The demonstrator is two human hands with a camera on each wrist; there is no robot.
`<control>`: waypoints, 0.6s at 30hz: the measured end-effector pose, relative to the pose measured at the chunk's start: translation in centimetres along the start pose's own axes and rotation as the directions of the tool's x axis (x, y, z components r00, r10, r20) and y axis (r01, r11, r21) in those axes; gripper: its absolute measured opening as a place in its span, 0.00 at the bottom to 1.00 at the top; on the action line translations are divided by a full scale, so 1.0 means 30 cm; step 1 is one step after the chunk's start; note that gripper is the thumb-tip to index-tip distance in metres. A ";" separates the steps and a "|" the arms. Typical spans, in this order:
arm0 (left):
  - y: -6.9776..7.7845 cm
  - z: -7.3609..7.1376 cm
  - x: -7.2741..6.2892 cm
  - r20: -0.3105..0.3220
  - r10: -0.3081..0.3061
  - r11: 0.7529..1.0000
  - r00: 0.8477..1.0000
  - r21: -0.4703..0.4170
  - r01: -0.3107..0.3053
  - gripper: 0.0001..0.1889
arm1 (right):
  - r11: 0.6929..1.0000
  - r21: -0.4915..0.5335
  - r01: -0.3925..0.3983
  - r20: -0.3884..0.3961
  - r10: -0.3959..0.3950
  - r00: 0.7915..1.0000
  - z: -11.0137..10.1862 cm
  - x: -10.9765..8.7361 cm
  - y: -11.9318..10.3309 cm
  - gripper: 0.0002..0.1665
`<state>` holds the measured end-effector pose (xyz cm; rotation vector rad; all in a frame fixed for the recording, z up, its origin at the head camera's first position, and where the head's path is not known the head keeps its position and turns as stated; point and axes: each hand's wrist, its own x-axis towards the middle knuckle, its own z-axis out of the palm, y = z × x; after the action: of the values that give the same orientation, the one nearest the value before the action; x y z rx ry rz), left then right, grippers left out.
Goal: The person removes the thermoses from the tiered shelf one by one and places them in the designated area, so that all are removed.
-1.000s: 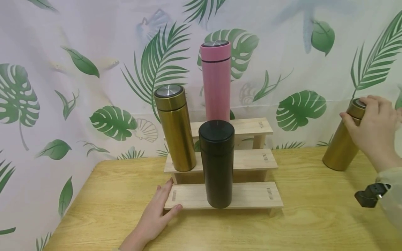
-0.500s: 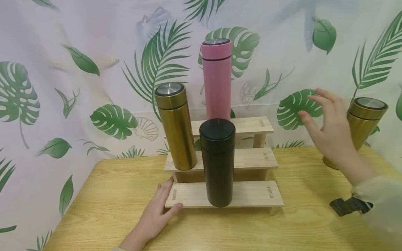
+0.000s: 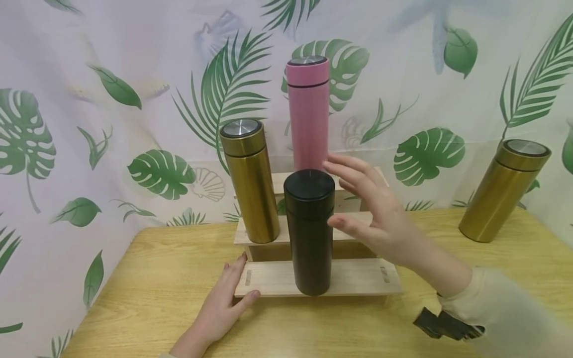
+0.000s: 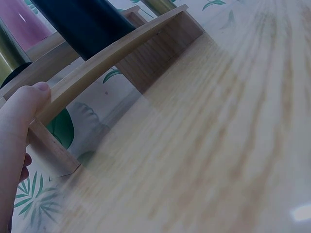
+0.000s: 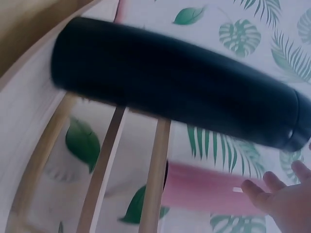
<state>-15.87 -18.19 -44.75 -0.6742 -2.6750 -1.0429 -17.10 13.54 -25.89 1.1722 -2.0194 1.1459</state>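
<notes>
A three-step wooden stand [image 3: 358, 278] bears three thermos bottles. On the bottom step stands a black thermos bottle [image 3: 311, 238], a gold thermos bottle [image 3: 250, 189] is on the middle step at left, and a pink thermos bottle [image 3: 309, 119] is on the top step. My left hand [image 3: 219, 301] holds the stand's lower left end, thumb [image 4: 36, 94] on the front edge and fingers along the side. My right hand [image 3: 380, 214] reaches in with fingers spread, its thumb beside the black bottle's upper right side. In the right wrist view, its fingertips [image 5: 252, 187] overlap the pink bottle.
A second gold thermos bottle [image 3: 506, 191] stands on the wood-grain table [image 3: 170, 268] at far right. Behind the table hangs a white leaf-print cloth [image 3: 156, 124]. A dark strap [image 3: 447, 323] is around the right wrist.
My right hand has let go of the far-right gold thermos bottle and moved left to the black one. My left hand has stayed at the stand's left end.
</notes>
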 end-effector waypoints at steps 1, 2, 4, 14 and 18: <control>0.000 0.000 0.001 0.001 0.001 1.000 1.000 -0.001 -0.001 0.41 | 1.000 -0.016 0.006 -0.001 -0.006 1.000 0.010 0.006 -0.007 0.42; 0.000 0.000 0.002 0.002 0.002 1.000 1.000 -0.001 -0.002 0.41 | 1.000 -0.024 0.004 0.000 -0.004 1.000 0.019 0.012 -0.012 0.42; -0.001 0.000 0.001 0.001 0.002 1.000 1.000 0.000 -0.002 0.41 | 0.999 -0.031 0.019 -0.008 -0.019 1.000 0.035 0.022 -0.018 0.43; -0.008 0.003 0.000 -0.005 0.009 1.000 1.000 0.004 -0.009 0.41 | 0.992 -0.039 0.123 -0.070 -0.125 0.990 0.098 0.033 -0.017 0.32; -0.005 0.001 0.000 0.002 -0.011 1.000 1.000 0.003 0.011 0.41 | 0.982 -0.036 0.183 -0.130 -0.186 0.974 0.116 0.034 -0.013 0.30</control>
<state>-15.94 -18.27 -44.84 -0.6609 -2.6846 -1.0420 -17.35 9.99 -26.67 1.2108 -1.7793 1.0747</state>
